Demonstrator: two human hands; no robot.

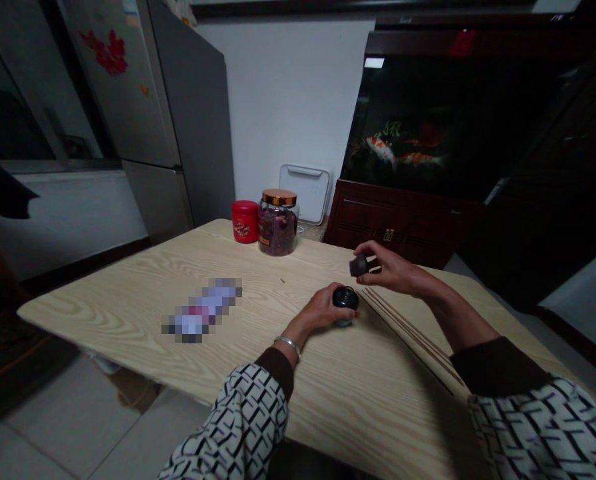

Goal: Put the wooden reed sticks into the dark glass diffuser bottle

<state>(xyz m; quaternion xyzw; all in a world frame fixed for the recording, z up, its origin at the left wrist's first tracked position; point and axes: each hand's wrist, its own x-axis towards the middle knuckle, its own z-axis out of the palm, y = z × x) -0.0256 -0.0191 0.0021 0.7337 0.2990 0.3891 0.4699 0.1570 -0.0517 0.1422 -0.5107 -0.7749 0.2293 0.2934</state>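
Observation:
My left hand (319,308) is wrapped round a small glossy black round container (345,297), low over or on the wooden table (258,313). I cannot tell whether it touches the tabletop. Just behind and to the right, my right hand (391,268) pinches a small dark brown cup-shaped piece (359,265) between thumb and fingers, raised above the table. The two pieces are apart. Several long thin sticks (411,330) lie side by side under my right forearm, running from near the black container toward the table's right front.
A red canister (245,221) and a glass jar with a copper-coloured lid (278,227) stand at the table's back edge. A blurred-out flat object (203,311) lies on the left. Beyond are a grey refrigerator (198,120) and a fish tank (428,127).

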